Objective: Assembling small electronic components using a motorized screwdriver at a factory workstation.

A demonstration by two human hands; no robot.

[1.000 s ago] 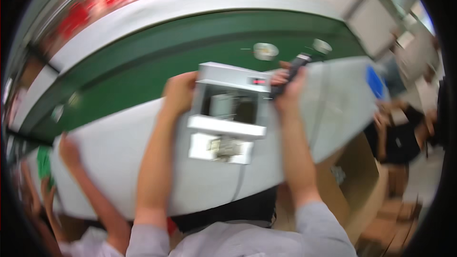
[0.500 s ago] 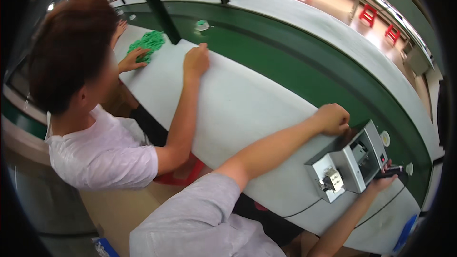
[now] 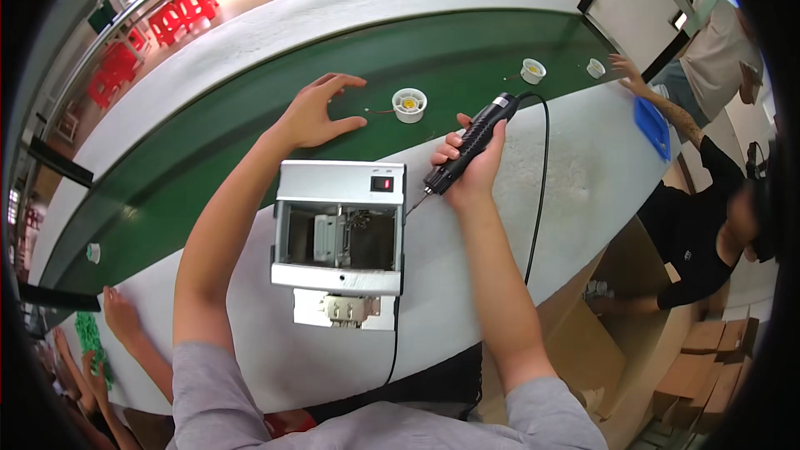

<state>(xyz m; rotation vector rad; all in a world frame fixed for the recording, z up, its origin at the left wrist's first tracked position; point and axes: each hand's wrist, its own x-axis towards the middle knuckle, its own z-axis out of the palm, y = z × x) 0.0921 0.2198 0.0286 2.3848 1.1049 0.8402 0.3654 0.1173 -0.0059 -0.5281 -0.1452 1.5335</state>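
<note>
My left hand [image 3: 317, 115] is open over the green conveyor belt [image 3: 250, 129], thumb and fingers spread. Just to its right on the belt sits a white round plastic part [image 3: 409, 117] with a yellow centre and a thin wire trailing left; the hand is not touching it. In my right hand [image 3: 478, 173] is a black electric screwdriver [image 3: 477, 137], its bit pointing down and left. The tip ends close to the right side of a silver metal box [image 3: 337, 277], apparently a screw feeder, with a lit red switch and an open window onto its mechanism.
More white round parts [image 3: 533, 72] lie along the belt. A black cord [image 3: 546, 183] loops from the screwdriver across the white table [image 3: 442, 283]. At right a co-worker's hand [image 3: 631, 75] reaches over a blue tray [image 3: 652, 127]. Another person's hand [image 3: 122, 317] rests at left, near green pieces [image 3: 90, 342].
The view has swung right from the neighbour at left to the feeder. My left hand, earlier curled behind the feeder, is now spread over the belt. The screwdriver is raised beside the feeder.
</note>
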